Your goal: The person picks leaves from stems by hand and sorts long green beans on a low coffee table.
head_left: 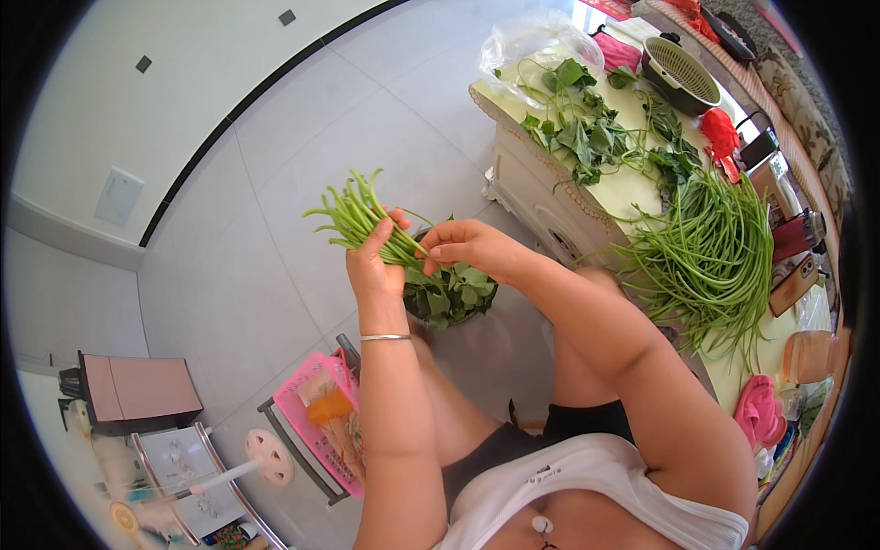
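A bunch of green stems (353,215) is gripped in my left hand (374,261), their cut ends pointing up and to the left. My right hand (463,247) is at the lower end of the bunch, thumb and fingers pinched together close to the stems; what lies between these fingertips is too small to make out. Below both hands stands a container filled with green leaves (449,298), partly hidden by my hands. To the right, a large heap of long green stems (706,257) lies on the table, some hanging over its edge.
Leafy vines (587,133) and a clear plastic bag (541,50) cover the table's far end. Nearby are a green colander (680,75), a phone (794,285) and a pink cloth (759,411). At left stand a pink basket (291,403) on a rack and a brown box (151,388).
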Demonstrator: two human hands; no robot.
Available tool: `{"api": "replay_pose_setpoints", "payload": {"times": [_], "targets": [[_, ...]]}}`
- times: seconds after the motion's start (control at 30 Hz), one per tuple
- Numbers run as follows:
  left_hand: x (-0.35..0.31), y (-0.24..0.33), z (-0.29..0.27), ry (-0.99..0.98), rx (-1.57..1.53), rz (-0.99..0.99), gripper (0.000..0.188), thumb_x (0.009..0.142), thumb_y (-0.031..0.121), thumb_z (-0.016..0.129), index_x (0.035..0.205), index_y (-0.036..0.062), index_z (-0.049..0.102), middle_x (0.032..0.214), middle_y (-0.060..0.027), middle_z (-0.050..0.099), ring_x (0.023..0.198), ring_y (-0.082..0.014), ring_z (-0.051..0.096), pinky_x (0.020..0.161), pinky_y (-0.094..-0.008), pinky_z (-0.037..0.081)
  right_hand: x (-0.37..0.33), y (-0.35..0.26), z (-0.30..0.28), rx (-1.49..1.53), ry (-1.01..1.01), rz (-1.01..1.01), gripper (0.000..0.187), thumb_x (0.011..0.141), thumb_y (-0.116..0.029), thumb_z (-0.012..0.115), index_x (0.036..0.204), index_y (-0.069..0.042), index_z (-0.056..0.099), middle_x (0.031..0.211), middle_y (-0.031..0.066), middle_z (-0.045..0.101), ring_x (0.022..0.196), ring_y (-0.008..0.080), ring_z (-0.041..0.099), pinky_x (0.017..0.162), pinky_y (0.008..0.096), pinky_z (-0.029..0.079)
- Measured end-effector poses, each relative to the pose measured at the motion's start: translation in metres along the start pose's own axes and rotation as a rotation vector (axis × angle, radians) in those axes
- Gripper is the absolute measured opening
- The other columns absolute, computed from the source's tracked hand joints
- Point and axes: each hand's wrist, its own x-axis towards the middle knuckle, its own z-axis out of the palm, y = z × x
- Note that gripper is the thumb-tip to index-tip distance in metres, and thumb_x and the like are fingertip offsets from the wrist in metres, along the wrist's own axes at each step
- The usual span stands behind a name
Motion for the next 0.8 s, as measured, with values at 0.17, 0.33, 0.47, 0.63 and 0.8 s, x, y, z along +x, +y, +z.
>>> {"api": "replay_pose_setpoints", "payload": {"times": [0.17,0.33,0.47,0.63,0.8], "targets": [[0.014,0.026,-0.03,0.207,-0.261,0.107,0.018,0.084,0.001,0.061,0.101,0.0025,0.057,0.091,-0.0089,0.063,0.079,-0.0194,0.059,0.07,-0.0326,0.047,-0.002,-0.009,-0.006,-0.059,-0.077,0.101,0.019,0.088,-0.011,0.055,0.098,0.002,0.064,0.081,0.0059,0.065,0.075,0.0118,0.059,0.071,0.0248,0.047],[0.01,0.049,-0.054,0.282,-0.373,0.155,0.012,0.088,0.003,0.055,0.1,0.0042,0.055,0.091,-0.0064,0.061,0.079,-0.0182,0.057,0.07,-0.0331,0.045,-0.003,-0.016,-0.027,-0.355,-0.067,0.086,0.018,0.086,-0.01,0.055,0.094,0.001,0.067,0.076,0.0033,0.065,0.069,0.01,0.057,0.067,0.0239,0.046],[0.004,0.053,-0.063,0.215,-0.398,0.187,0.013,0.088,0.004,0.055,0.101,0.0035,0.055,0.088,-0.0063,0.059,0.077,-0.0181,0.055,0.071,-0.0344,0.044,-0.001,-0.014,-0.022,-0.718,0.03,0.062,0.017,0.082,-0.013,0.057,0.088,-0.003,0.07,0.067,0.0027,0.063,0.064,0.0094,0.056,0.063,0.0251,0.045],[0.002,0.05,-0.05,0.1,-0.405,0.155,0.019,0.088,0.004,0.055,0.107,0.0016,0.054,0.086,-0.0069,0.056,0.075,-0.0184,0.05,0.072,-0.0337,0.041,0.01,0.014,-0.023,-0.874,0.28,-0.094,0.018,0.074,-0.021,0.059,0.08,-0.009,0.07,0.073,0.0112,0.065,0.069,0.028,0.061,0.065,0.0373,0.049],[0.003,0.042,-0.057,-0.123,-0.367,0.132,0.03,0.086,0.005,0.057,0.115,-0.0005,0.05,0.085,-0.0072,0.053,0.075,-0.0177,0.046,0.073,-0.0334,0.039,0.03,0.025,-0.021,-1.105,0.514,-0.048,0.02,0.074,-0.021,0.054,0.083,-0.011,0.069,0.081,0.013,0.066,0.076,0.0346,0.061,0.07,0.0427,0.05]]}}
